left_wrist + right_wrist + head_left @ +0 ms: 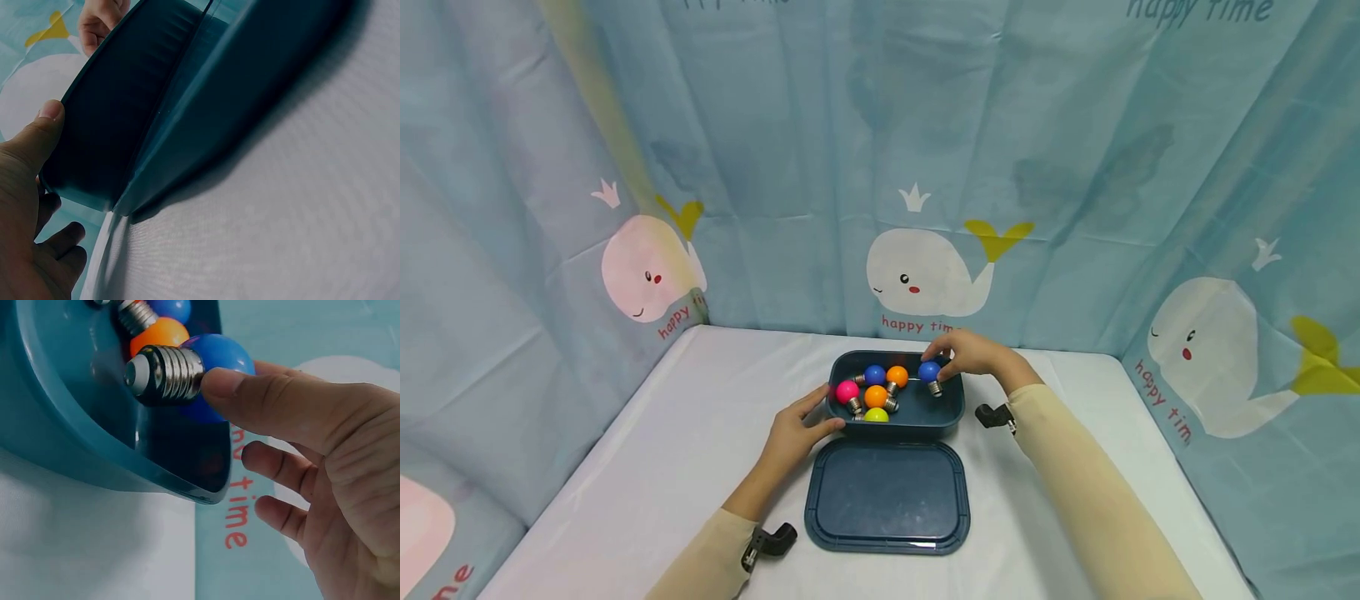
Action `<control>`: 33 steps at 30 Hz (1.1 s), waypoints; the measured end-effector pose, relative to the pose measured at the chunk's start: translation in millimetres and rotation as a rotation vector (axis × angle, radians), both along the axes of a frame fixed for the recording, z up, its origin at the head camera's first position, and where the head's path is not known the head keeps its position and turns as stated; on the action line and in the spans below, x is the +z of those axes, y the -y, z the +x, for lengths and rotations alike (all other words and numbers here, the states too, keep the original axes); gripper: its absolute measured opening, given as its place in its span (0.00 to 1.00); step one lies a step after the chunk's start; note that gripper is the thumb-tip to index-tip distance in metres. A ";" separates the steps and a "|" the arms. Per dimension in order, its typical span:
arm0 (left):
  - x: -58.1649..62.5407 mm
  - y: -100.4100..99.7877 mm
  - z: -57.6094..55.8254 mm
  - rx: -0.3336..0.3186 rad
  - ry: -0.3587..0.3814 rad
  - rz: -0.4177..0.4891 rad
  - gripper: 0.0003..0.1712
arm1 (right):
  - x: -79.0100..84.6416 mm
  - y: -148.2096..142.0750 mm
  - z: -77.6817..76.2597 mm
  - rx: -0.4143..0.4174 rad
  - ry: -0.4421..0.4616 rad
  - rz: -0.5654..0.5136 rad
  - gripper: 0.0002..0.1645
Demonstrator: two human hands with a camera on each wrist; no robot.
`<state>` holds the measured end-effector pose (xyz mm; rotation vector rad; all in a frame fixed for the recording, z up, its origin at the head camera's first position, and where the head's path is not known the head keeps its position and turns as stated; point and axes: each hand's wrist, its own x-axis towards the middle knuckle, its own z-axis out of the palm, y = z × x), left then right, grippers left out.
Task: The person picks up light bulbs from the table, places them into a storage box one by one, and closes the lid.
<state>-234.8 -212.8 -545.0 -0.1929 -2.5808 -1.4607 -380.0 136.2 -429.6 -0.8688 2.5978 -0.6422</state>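
A dark blue box (951, 410) stands in the middle of the white table, its lid (887, 496) lying flat in front of it. Inside lie a pink bulb (847, 391), a blue one (874, 375), two orange ones (897, 376) and a yellow-green one (876, 414). My right hand (936, 365) pinches another blue bulb (929, 372) over the box's right side; in the right wrist view my thumb (262, 400) presses on that bulb (222, 356) by its metal screw base (165, 374). My left hand (822, 412) holds the box's near left corner, thumb (34, 140) against the wall (112, 125).
Blue cloth printed with white whales (925, 271) hangs close behind and on both sides of the table (685, 433). The lid fills the space between my forearms. Bare tabletop lies left and right of the box.
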 end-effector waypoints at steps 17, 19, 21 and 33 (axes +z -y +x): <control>-0.9 -0.2 -0.9 0.002 0.007 -0.001 0.49 | -17.1 7.1 -9.6 0.057 0.033 0.060 0.21; -1.9 -0.2 -1.1 0.003 0.001 -0.003 0.49 | -20.2 7.4 -9.6 0.065 0.019 0.066 0.21; -2.2 -0.4 -1.2 0.004 -0.005 0.001 0.48 | -21.7 7.8 -9.3 0.074 0.006 0.073 0.22; -1.7 -0.4 0.5 0.005 -0.003 0.001 0.48 | -29.7 9.1 -5.0 0.043 -0.057 0.135 0.22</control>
